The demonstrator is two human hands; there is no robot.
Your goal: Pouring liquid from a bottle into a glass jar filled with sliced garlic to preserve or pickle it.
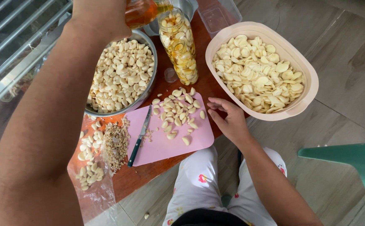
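An amber bottle (142, 11) is held tilted in the left hand (103, 14) over the far glass jar (178, 46), which is packed with garlic slices and stands on the counter (149, 173). The right hand (228, 117) rests open and empty at the pink cutting board's (165, 144) right edge. Liquid could be spilled past the narrow mouth, since the jar is not steadied; the knife (140, 140) lies near.

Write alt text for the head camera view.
The left hand tips a bottle of amber liquid into a glass jar packed with garlic. The right hand rests open at the edge of a pink cutting board holding a knife and cloves.
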